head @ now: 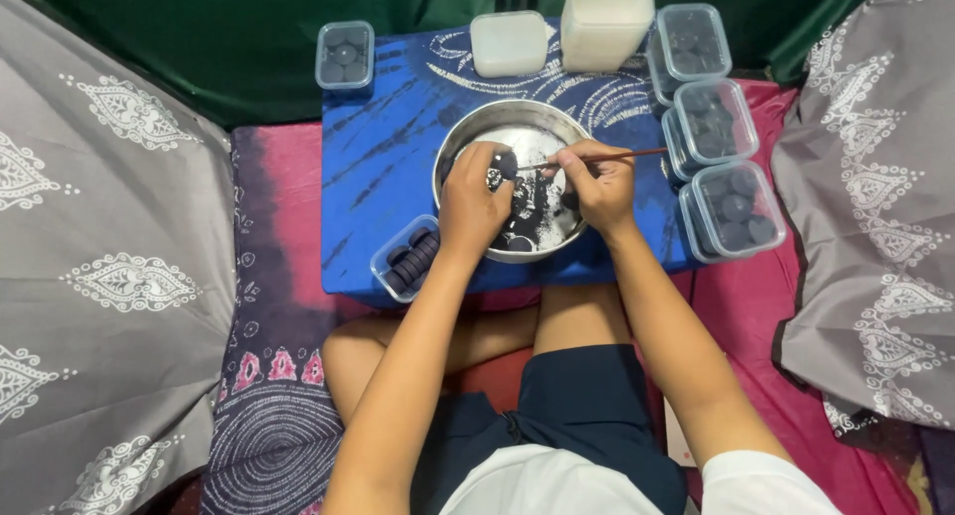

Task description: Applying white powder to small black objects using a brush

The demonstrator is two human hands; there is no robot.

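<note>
A round metal bowl with white powder and several dark discs stands on a blue patterned cloth. Over the bowl, my left hand pinches one dark disc at its fingertips. My right hand grips a thin wooden stick, whose tip points left at that disc. Both hands hover above the bowl's middle and hide part of its contents.
An open clear box of dark discs lies left of the bowl. Lidded clear boxes of discs stack at the right and one sits at the back left. Two white containers stand behind. Grey patterned cushions flank both sides.
</note>
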